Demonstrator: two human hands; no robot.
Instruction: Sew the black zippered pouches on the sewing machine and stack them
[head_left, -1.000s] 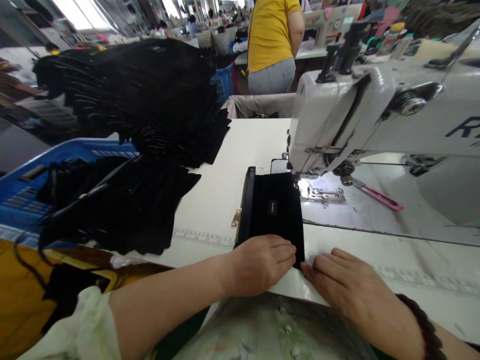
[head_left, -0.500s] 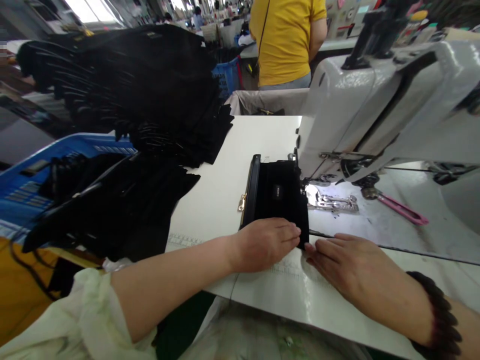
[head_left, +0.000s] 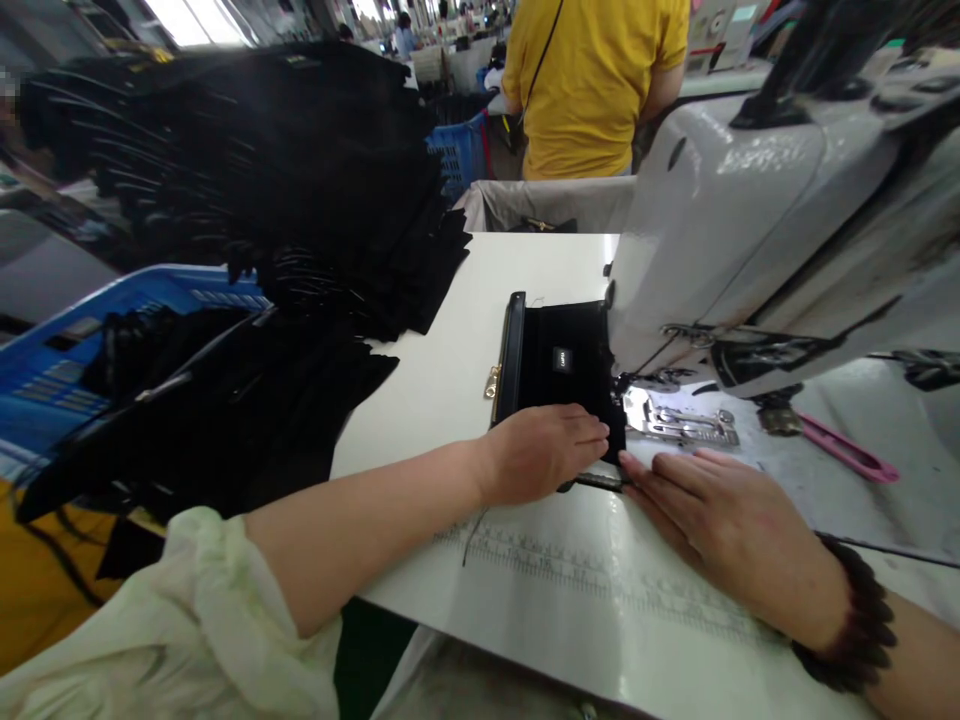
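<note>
A black fabric pouch piece (head_left: 574,335) lies on the machine table, its right edge beside the needle area of a white sewing machine (head_left: 697,230). It carries a small dark label (head_left: 562,360), a stiff black strip (head_left: 511,350) along its left side, and a gold-coloured zip pull (head_left: 492,382). My left hand (head_left: 544,455) rests flat on the near part of the piece, fingers stretched out and covering some of it. Beside its near right corner is my right hand (head_left: 720,520), with extended fingertips touching the edge. Its thumb is hidden.
Black cut pieces (head_left: 300,180) are heaped high at left, above a blue crate (head_left: 187,285). A pink-handled tool (head_left: 847,448) lies right of the needle area. Behind the table are a cloth-lined bin (head_left: 555,190) and a person in a yellow shirt (head_left: 592,80).
The pouch piece has slid away from me along the needle area, and both hands have moved forward with it. The view has shifted slightly too.
</note>
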